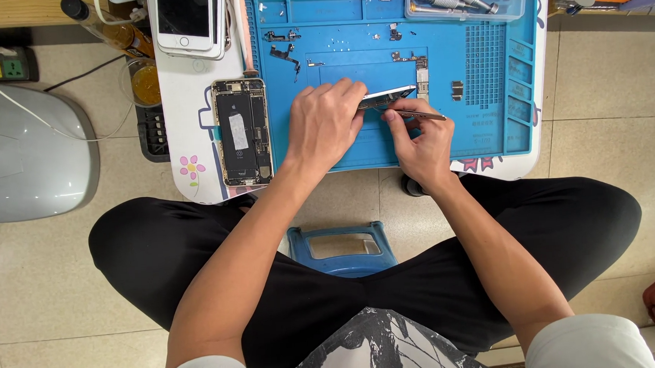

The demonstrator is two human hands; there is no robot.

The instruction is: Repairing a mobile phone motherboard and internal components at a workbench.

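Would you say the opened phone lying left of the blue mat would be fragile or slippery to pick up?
Probably fragile: the opened phone lies with its battery and small internal parts exposed. It looks thin, flat and rigid, so likely stiff and fairly light. Lying flush on the white tabletop, its edges may be hard to grip.

white phone point(187, 19), dark screen, table's far left | opened phone point(242, 131), white label on black battery

two hands point(324, 124) point(422, 145), one opened phone point(242, 131), one blue repair mat point(481, 131), one pair of tweezers point(421, 115), one white phone point(184, 18), one blue stool point(342, 249).
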